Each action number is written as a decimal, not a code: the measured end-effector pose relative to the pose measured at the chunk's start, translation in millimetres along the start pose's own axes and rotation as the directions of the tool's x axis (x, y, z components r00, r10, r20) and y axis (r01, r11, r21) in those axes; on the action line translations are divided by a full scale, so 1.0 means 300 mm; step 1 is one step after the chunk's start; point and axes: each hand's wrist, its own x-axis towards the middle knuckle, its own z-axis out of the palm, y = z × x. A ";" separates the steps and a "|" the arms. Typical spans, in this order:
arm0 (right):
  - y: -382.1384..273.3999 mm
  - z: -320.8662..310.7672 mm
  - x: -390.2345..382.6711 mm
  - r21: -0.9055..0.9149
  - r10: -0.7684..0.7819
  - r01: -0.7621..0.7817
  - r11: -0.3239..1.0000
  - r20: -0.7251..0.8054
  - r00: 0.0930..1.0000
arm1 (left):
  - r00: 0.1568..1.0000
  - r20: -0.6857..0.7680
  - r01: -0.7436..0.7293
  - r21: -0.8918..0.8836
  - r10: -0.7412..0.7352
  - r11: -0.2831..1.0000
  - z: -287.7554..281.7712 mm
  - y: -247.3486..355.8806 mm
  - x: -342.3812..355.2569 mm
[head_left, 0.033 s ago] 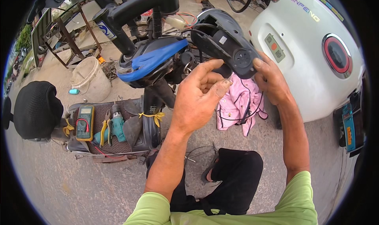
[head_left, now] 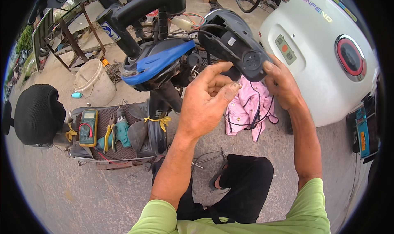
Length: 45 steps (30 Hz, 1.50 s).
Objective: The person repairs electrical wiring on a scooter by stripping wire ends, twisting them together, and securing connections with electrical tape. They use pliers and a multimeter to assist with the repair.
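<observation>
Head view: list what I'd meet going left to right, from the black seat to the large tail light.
Black seat → multimeter → pliers → left hand → right hand → large tail light.

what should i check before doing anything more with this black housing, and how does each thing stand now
1. Right hand gripping the black housing: ok, thumb at its corner.
2. Round socket uncovered by the left hand: ok.
3. Small part secure in the left fingertips: cannot tell, too small to make out.
4. Multimeter, pliers and drill on the footboard: ok.
5. Pale connector fully plugged in: cannot tell.
</observation>
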 end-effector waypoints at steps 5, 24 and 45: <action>-0.012 0.005 -0.019 -0.010 0.037 -0.037 0.999 -0.027 0.999 | 1.000 0.009 -0.006 -0.012 0.006 1.000 0.021 -0.008 0.005; 0.017 -0.002 -0.011 0.039 0.030 -0.028 0.999 -0.046 0.998 | 0.999 0.019 0.027 -0.021 -0.026 0.999 0.029 -0.015 0.002; -0.116 0.215 -0.208 -0.043 -0.377 0.383 0.923 0.115 0.919 | 0.941 0.122 -0.334 0.199 0.315 0.921 0.090 0.066 -0.069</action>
